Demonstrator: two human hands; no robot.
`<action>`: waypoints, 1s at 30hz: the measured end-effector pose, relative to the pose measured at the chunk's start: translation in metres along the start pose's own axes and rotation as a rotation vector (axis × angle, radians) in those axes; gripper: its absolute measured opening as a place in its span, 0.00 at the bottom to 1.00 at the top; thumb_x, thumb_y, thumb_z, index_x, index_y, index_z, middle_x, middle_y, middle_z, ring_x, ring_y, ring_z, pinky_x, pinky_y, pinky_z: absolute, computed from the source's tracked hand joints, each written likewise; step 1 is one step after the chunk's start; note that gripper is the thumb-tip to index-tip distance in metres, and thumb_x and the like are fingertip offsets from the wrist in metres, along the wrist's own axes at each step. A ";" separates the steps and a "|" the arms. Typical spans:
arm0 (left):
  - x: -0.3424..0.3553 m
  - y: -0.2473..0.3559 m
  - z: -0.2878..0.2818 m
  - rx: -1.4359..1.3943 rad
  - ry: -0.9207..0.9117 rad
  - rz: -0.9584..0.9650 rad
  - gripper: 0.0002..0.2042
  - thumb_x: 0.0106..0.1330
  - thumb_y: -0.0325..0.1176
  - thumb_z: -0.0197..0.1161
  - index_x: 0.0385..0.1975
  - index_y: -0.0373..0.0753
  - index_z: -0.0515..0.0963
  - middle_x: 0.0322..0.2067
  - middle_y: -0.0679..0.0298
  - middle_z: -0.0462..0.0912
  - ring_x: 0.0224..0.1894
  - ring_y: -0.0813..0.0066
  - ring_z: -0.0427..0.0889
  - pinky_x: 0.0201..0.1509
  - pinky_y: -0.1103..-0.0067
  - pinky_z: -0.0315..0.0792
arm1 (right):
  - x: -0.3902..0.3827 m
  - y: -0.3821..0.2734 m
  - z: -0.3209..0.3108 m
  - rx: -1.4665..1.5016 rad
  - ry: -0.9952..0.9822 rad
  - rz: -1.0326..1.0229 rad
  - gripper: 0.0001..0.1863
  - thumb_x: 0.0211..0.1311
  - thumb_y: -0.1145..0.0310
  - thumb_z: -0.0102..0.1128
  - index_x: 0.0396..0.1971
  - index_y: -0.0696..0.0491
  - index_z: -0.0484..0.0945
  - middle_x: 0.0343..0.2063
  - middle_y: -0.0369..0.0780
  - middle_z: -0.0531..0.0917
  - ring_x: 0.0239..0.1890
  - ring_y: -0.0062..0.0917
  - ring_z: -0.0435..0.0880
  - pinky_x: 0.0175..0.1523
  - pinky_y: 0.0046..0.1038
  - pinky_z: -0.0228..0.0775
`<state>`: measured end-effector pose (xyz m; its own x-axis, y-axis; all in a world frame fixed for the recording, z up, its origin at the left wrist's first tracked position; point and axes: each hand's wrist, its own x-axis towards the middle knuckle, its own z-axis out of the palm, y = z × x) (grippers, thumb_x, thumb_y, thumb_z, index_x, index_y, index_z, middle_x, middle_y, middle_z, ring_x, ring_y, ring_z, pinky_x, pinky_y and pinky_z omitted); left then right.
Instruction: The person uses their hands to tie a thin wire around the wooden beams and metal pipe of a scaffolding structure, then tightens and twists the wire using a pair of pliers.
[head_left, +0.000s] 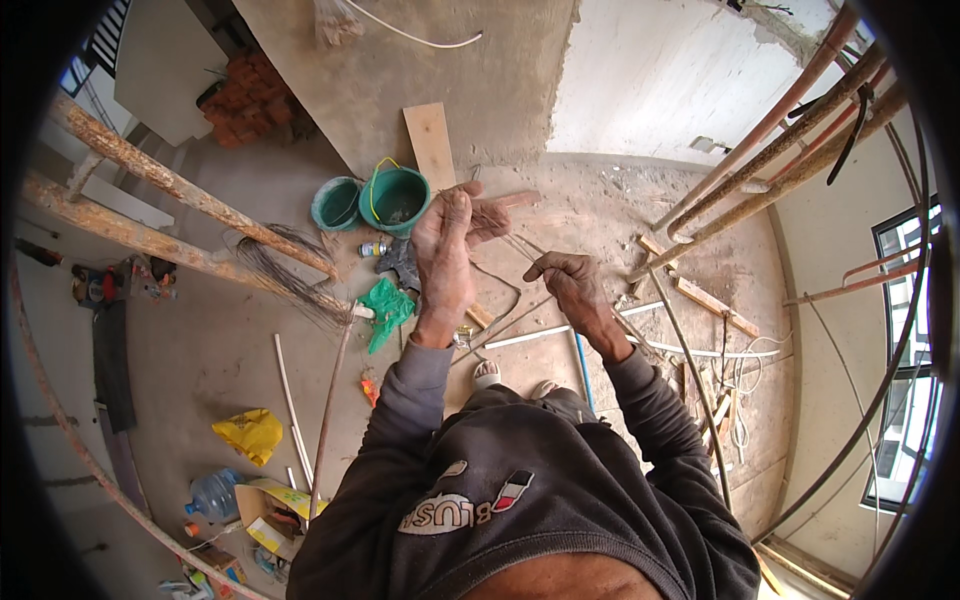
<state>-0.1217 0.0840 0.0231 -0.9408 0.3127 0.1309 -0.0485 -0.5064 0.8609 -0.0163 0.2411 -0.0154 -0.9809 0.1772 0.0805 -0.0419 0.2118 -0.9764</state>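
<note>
Left hand (447,250) and right hand (578,288) gripping thin grey metal wires (517,244), round green plastic buckets (409,187) near dusty floor's (225,350) far edge

There are two hands (446,255) (577,290), two green buckets (413,184) (322,206), one green bag (388,308), one yellow bag (250,436), one blue jug (214,494), and held wires (521,248) too fine to count.

Soft daylight glares white at the right-hand window (905,425). The far-left bricks (252,98) sit in dim shade. Fisheye distortion bends the outer edges, ringed in black
</note>
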 end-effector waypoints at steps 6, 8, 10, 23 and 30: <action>-0.007 -0.009 0.002 -0.033 0.093 -0.022 0.17 0.76 0.41 0.49 0.46 0.29 0.72 0.25 0.63 0.78 0.26 0.75 0.79 0.36 0.74 0.81 | -0.008 0.003 0.011 -0.226 0.043 -0.009 0.09 0.58 0.79 0.51 0.32 0.61 0.82 0.25 0.42 0.81 0.29 0.28 0.79 0.37 0.27 0.69; -0.006 -0.011 -0.005 -0.079 0.105 -0.049 0.16 0.75 0.41 0.51 0.46 0.31 0.72 0.24 0.65 0.76 0.25 0.75 0.78 0.36 0.72 0.81 | -0.011 0.002 0.012 -0.263 0.002 -0.037 0.08 0.58 0.79 0.52 0.33 0.61 0.81 0.30 0.47 0.84 0.34 0.35 0.85 0.43 0.30 0.74; -0.006 -0.013 -0.013 -0.117 0.080 -0.066 0.16 0.75 0.42 0.52 0.44 0.32 0.73 0.23 0.66 0.74 0.24 0.76 0.76 0.35 0.71 0.81 | -0.013 0.000 0.013 -0.254 -0.054 -0.069 0.09 0.59 0.79 0.52 0.35 0.61 0.80 0.31 0.48 0.84 0.35 0.36 0.85 0.43 0.30 0.74; 0.017 0.007 -0.042 -0.212 0.202 0.095 0.14 0.73 0.40 0.55 0.47 0.35 0.73 0.17 0.73 0.64 0.16 0.83 0.60 0.19 0.79 0.66 | -0.048 0.074 -0.022 -0.457 0.104 -0.173 0.06 0.55 0.77 0.57 0.31 0.56 0.81 0.30 0.44 0.83 0.34 0.36 0.84 0.40 0.31 0.74; 0.054 0.019 -0.120 -0.698 0.021 0.011 0.11 0.75 0.40 0.51 0.38 0.38 0.72 0.16 0.75 0.55 0.15 0.87 0.52 0.13 0.85 0.48 | -0.068 0.014 -0.012 0.008 -0.150 -0.270 0.13 0.67 0.65 0.57 0.31 0.62 0.75 0.28 0.45 0.79 0.31 0.35 0.79 0.40 0.32 0.72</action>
<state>-0.2143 -0.0054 -0.0126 -0.9485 0.2924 0.1222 -0.2365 -0.9098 0.3410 0.0521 0.2438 -0.0325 -0.9510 -0.0281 0.3079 -0.3061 0.2248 -0.9251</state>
